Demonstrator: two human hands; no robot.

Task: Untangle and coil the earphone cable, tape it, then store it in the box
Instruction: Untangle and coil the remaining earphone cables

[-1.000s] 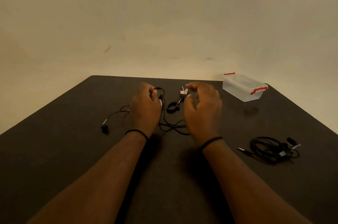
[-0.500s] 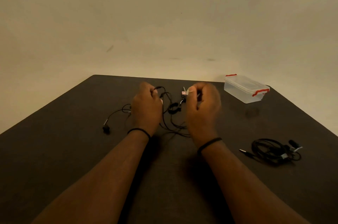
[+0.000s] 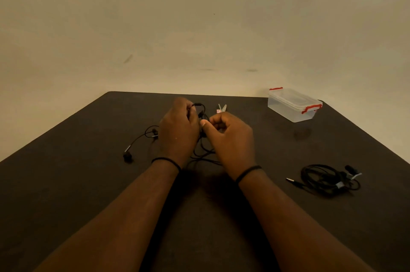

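The dark desk [image 3: 88, 183] fills the lower half of the view, with a pale wall behind it. At its far right corner stands the clear plastic box [image 3: 292, 105], lid on, red clasps shut. Nearer on the right lies a second earphone set [image 3: 326, 177], already coiled and bound with a small strip, its plug pointing left; it looks finished but not yet stored.

In the middle, the left hand [image 3: 178, 130] is curled around a bunch of the black earphone cable [image 3: 199, 149], a loop of it showing above the knuckles. The right hand [image 3: 230, 136] has closed in from a second ago: then its fingers were spread and hovering apart from the left, now it is curled, thumb and fingertips pinching the cable right beside the left hand. The two hands are almost touching.

Loose strands hang below and between the wrists onto the desk, and one branch trails out to the left, ending in an earbud [image 3: 128, 156] lying on the surface. Behind the hands a small pair of scissors [image 3: 222, 108] rests on the desk.

With both hands now on the cable, the untangling seems under way; coiling, taping and boxing remain.
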